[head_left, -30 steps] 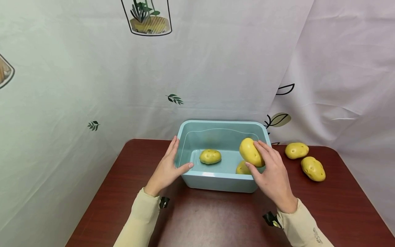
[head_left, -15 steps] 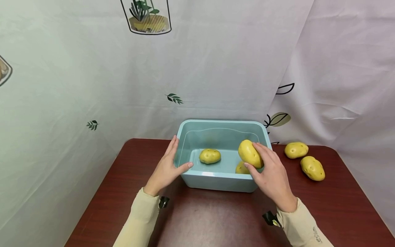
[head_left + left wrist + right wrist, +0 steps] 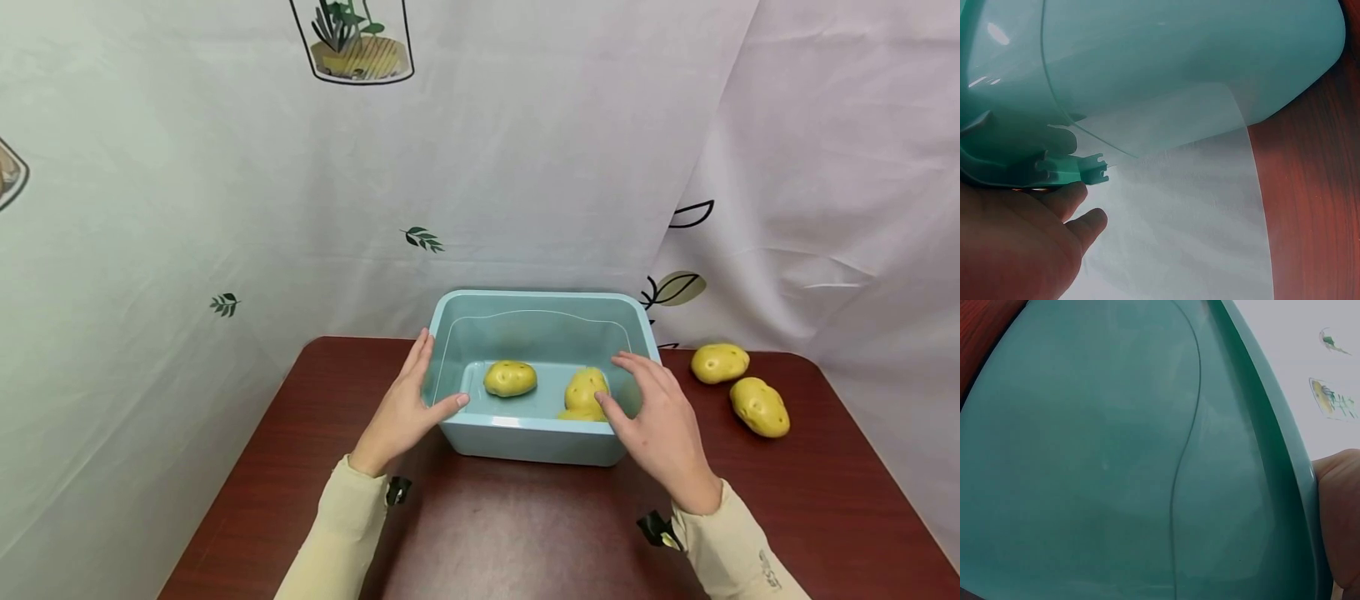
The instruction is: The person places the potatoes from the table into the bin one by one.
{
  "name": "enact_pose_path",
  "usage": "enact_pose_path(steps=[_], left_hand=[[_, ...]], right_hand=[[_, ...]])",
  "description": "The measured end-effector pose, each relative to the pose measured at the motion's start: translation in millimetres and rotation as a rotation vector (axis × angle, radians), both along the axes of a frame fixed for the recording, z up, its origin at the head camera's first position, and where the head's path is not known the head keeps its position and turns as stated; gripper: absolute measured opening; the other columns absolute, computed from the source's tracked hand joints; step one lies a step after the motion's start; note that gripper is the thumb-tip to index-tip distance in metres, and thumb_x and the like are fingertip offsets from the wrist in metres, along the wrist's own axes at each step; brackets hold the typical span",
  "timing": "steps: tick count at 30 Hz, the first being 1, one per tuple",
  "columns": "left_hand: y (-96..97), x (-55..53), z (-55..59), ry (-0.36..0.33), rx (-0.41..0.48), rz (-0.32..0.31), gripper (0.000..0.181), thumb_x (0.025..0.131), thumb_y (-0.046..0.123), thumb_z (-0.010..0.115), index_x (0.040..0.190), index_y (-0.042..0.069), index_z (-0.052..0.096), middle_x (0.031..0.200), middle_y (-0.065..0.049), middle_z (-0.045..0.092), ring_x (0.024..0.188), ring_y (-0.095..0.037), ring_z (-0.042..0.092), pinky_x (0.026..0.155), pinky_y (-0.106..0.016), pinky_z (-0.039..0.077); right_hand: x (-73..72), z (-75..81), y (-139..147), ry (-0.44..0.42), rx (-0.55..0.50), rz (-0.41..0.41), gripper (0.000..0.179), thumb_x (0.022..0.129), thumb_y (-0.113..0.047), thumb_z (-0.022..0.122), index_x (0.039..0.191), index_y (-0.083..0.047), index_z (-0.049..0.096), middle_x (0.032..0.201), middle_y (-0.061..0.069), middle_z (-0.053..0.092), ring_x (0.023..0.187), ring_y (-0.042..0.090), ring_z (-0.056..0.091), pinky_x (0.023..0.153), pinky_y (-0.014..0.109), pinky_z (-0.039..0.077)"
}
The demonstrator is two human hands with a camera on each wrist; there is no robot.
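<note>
A light blue plastic bin [image 3: 525, 443] stands on the table. Inside, one yellow potato [image 3: 510, 379] lies toward the left. At the right, a second potato [image 3: 584, 387] sits against a third potato [image 3: 579, 414], mostly hidden behind the front wall. My left hand [image 3: 403, 412] rests at the bin's left rim, fingers straight and thumb spread over the front corner. Over the right front corner is my right hand [image 3: 666, 433], thumb and fingers apart with nothing between them. The right wrist view has mainly the bin's outer wall [image 3: 1097, 444], with part of the hand [image 3: 1342, 519] at its rim.
Two more potatoes, an upper one [image 3: 720, 363] and a lower one [image 3: 761, 407], lie on the dark red table [image 3: 510, 533] right of the bin. A pale printed curtain [image 3: 525, 167] hangs close behind the bin.
My right hand has let go of the potato it held, which has dropped into the bin's right side. The left hand has stayed in place at the rim.
</note>
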State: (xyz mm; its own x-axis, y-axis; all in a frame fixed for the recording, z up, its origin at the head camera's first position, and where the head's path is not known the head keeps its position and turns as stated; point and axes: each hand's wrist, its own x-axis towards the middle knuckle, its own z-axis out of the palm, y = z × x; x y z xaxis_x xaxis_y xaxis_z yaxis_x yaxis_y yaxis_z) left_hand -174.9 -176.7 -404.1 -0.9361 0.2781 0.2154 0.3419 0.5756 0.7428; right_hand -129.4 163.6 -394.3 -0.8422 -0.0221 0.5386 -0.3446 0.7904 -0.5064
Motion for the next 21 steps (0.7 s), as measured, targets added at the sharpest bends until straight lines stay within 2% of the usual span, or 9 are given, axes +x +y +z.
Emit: enact_pose_path(steps=[5, 16, 21], left_hand=[[0.1, 0.3, 0.0, 0.001, 0.002, -0.002, 0.105, 0.088, 0.056, 0.072, 0.162, 0.012, 0.013, 0.167, 0.013, 0.003, 0.152, -0.017, 0.019, 0.116, -0.052, 0.028], [0.3, -0.5, -0.4, -0.009, 0.0, -0.002, 0.105, 0.088, 0.057, 0.071, 0.162, 0.012, 0.012, 0.167, 0.013, 0.003, 0.152, -0.017, 0.019, 0.116, -0.051, 0.028], [-0.1, 0.0, -0.2, -0.012, 0.006, -0.002, 0.105, 0.088, 0.056, 0.072, 0.162, 0.012, 0.012, 0.167, 0.014, 0.003, 0.152, -0.017, 0.019, 0.116, -0.051, 0.029]], right_hand=[[-0.1, 0.2, 0.1, 0.002, -0.003, 0.005, 0.046, 0.084, -0.018, 0.08, 0.125, -0.002, 0.066, 0.131, 0.016, 0.061, 0.125, 0.036, 0.051, 0.097, 0.057, 0.044], [0.3, -1.1, 5.9, 0.083, -0.068, 0.016, 0.045, 0.081, -0.008, 0.081, 0.123, 0.0, 0.067, 0.132, 0.018, 0.061, 0.124, 0.037, 0.051, 0.098, 0.058, 0.042], [1.1, 0.6, 9.6, 0.098, -0.063, 0.007, 0.046, 0.081, -0.006, 0.081, 0.124, 0.0, 0.066, 0.132, 0.019, 0.06, 0.124, 0.038, 0.051, 0.098, 0.059, 0.042]])
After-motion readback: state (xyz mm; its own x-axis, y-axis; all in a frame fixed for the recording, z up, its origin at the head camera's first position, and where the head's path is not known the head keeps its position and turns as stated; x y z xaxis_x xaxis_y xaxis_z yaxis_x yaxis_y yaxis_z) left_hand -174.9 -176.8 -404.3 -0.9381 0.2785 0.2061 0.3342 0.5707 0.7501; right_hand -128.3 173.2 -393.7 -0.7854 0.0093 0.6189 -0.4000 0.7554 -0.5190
